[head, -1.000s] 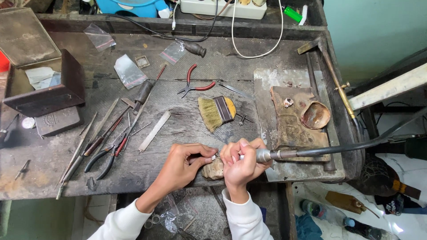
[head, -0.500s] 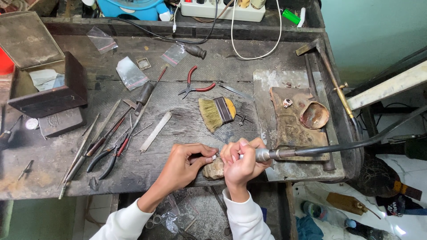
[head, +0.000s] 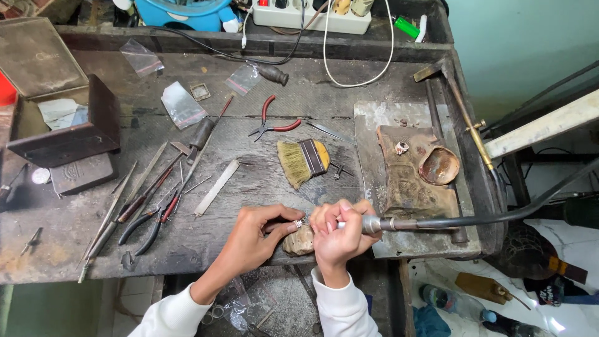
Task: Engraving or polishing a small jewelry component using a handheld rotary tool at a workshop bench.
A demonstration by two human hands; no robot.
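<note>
the left hand (head: 253, 234) pinches a small ring (head: 299, 223) over the wooden bench peg (head: 299, 241) at the workbench's (head: 262, 175) near edge; the right hand (head: 337, 234) grips a rotary handpiece (head: 387, 223), its tip at the ring.

White long sleeves are worn on both arms, ending at the wrists behind the bare left hand (head: 253, 240) and bare right hand (head: 337, 234); no gloves are worn.

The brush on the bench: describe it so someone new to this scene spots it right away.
Start at the dark, worn workbench and find its middle, just above the two hands. The brush lies flat there, below the red-handled pliers. It alone has pale straw bristles fanning left from a dark band and a stubby yellow handle.
</note>
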